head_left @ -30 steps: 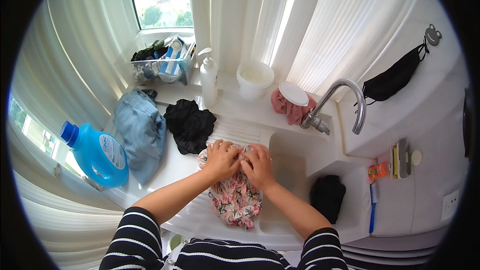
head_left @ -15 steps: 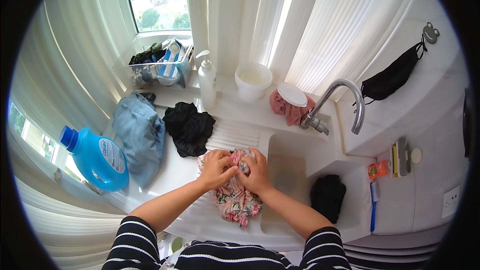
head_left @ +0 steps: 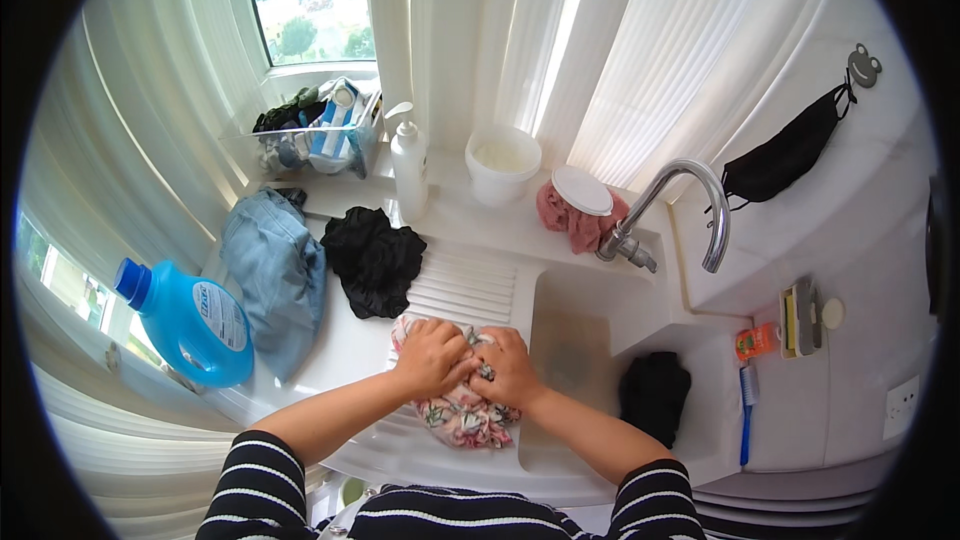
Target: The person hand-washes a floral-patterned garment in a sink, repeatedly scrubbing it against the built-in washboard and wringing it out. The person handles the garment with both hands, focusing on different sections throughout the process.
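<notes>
A pink and cream floral cloth (head_left: 465, 417) lies bunched on the ribbed white washboard (head_left: 462, 282) left of the sink basin. My left hand (head_left: 434, 358) is closed on the cloth's upper left part, knuckles up. Close against it, my right hand (head_left: 503, 367) grips the same cloth on the side toward the basin, with a bit of fabric showing between its fingers. Part of the cloth is hidden under both hands. Just beyond my left hand sits a crumpled black garment (head_left: 374, 261).
Left stand a blue detergent bottle (head_left: 198, 323) and folded light-blue denim (head_left: 272, 265). At the back are a pump bottle (head_left: 409, 165), a white tub (head_left: 502, 164) and a pink cloth (head_left: 570, 224). The faucet (head_left: 708, 202) arches over the basin (head_left: 570, 340); black cloth (head_left: 655, 398) lies right.
Both hands have moved slightly toward me, pressing down on the floral cloth. The cloth is more bunched and its near end has drawn in a little.
</notes>
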Demonstrator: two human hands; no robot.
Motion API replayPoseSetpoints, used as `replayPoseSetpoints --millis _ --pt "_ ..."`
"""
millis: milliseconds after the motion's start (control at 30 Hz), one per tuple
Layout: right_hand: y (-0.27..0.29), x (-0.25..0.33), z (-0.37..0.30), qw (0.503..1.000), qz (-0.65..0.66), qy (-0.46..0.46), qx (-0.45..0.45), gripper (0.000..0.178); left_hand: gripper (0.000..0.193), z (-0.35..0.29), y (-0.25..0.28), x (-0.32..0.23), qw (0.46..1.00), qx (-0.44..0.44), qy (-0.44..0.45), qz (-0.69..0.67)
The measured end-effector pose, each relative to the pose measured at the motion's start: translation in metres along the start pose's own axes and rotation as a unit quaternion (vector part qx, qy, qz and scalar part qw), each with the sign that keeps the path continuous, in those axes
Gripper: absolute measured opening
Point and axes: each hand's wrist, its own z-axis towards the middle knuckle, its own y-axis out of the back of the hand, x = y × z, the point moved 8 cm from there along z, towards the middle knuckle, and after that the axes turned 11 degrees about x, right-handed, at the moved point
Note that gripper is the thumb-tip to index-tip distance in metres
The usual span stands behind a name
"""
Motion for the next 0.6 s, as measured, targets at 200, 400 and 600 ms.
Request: replayPoseSetpoints --millis 200,400,600 --pt "0.012 -0.069 0.073 0.979 -0.149 -0.138 -0.025 0.040 0.033 0.065 -0.022 0.068 0.979 -0.032 0.192 0.067" --pt "0.007 -0.037 0.037 0.992 -0.087 -0.087 -0.028 0.040 0.030 0.028 -0.012 0.038 0.985 -0.070 0.154 0.030" --pt "-0.007 -0.042 0.034 0.993 -0.087 -0.020 0.077 0.035 0.026 0.030 -0.024 0.037 0.997 0.007 0.036 -0.064"
